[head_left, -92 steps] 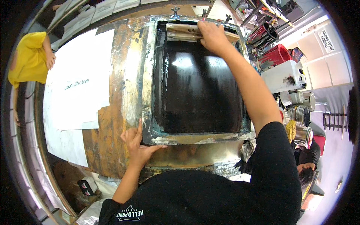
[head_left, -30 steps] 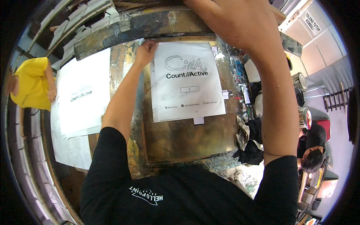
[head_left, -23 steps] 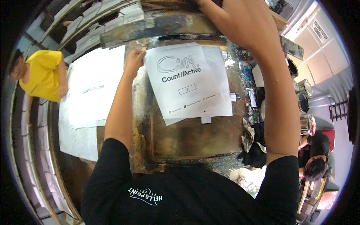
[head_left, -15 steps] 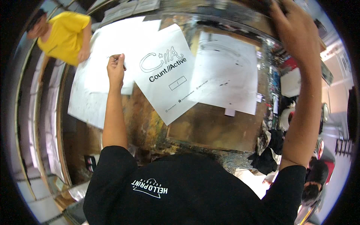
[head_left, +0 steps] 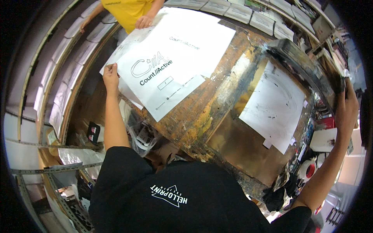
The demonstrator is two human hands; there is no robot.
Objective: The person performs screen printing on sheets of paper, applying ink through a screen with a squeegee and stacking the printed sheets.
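My left hand (head_left: 111,79) pinches the left edge of a white printed sheet (head_left: 150,101) between thumb and fingers. This sheet lies at a slant over other white printed sheets (head_left: 210,37) at the table's far left. At the far right, my right hand (head_left: 347,95) is closed on the end of a raised dark frame (head_left: 297,58), tilted up along the table's right side. Below the frame, a white paper (head_left: 274,106) with black smears lies on a brown board (head_left: 241,153), held by small tape tabs.
Beyond the sheets, a person in a yellow shirt (head_left: 126,13) rests a hand (head_left: 144,21) at their edge. The table (head_left: 182,124) is paint-stained. Racks with white sheets (head_left: 77,66) stand left, others (head_left: 237,13) behind. A tape roll (head_left: 307,169) and black cloth (head_left: 276,198) sit right.
The printed sheet has moved left with my left hand, off the smeared paper and onto the other sheets. The view has turned, and my right hand appears lower and farther right.
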